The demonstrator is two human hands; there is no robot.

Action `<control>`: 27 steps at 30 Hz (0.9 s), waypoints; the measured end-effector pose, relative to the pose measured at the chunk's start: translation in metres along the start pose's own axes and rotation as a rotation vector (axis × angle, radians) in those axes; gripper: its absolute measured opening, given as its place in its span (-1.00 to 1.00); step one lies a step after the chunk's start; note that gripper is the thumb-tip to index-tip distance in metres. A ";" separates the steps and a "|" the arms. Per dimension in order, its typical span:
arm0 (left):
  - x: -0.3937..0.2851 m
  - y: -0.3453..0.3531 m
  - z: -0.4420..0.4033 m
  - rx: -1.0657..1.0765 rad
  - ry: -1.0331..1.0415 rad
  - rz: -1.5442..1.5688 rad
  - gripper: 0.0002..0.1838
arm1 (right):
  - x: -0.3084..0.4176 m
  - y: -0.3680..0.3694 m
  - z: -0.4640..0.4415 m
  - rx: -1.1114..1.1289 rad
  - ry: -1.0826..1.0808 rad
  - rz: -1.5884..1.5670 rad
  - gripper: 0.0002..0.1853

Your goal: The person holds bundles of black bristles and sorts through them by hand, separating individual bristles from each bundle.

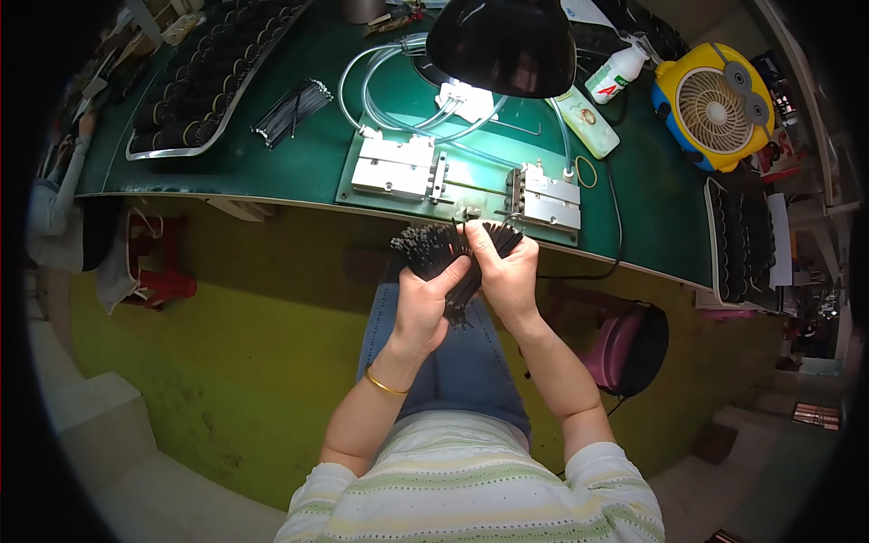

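A thick bundle of thin black rods (430, 251) is held between my two hands, just in front of the bench edge. My left hand (422, 303) wraps round the bundle from the left, thumb across it. From the right, my right hand (507, 271) closes on the same bundle, its thumb pressed near the top ends. The rods fan out at the top, and some ends stick out below my hands. Right behind them on the bench stands a metal fixture with a left block (394, 167) and a right block (548, 199).
On the green bench (299, 172) lie a smaller pile of rods (294, 110) and a tray of black rolled parts (195, 109). A black lamp (502, 45) hangs above clear hoses (371, 100). A white bottle (617, 74) and a yellow fan (715, 107) stand right. Another person's arm (72, 172) shows far left.
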State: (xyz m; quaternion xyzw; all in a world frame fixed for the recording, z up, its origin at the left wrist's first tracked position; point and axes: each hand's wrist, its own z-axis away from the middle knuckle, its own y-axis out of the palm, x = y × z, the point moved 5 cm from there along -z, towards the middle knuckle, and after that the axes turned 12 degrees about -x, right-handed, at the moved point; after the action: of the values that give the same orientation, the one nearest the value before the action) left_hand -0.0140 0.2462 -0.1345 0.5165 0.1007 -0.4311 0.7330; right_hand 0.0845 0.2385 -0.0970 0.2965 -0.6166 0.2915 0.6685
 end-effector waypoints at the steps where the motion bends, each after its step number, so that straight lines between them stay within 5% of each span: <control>1: 0.000 0.000 0.000 -0.016 -0.004 0.002 -0.83 | 0.001 0.000 0.001 -0.004 -0.023 0.008 -0.83; 27: 0.003 0.004 -0.005 -0.025 0.021 -0.029 -0.86 | -0.012 -0.006 -0.011 -0.080 0.067 -0.001 -0.78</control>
State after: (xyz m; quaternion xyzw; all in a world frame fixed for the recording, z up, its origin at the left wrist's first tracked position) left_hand -0.0080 0.2491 -0.1362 0.5104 0.1212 -0.4349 0.7319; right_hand 0.0951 0.2431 -0.1102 0.2602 -0.6048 0.2760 0.7002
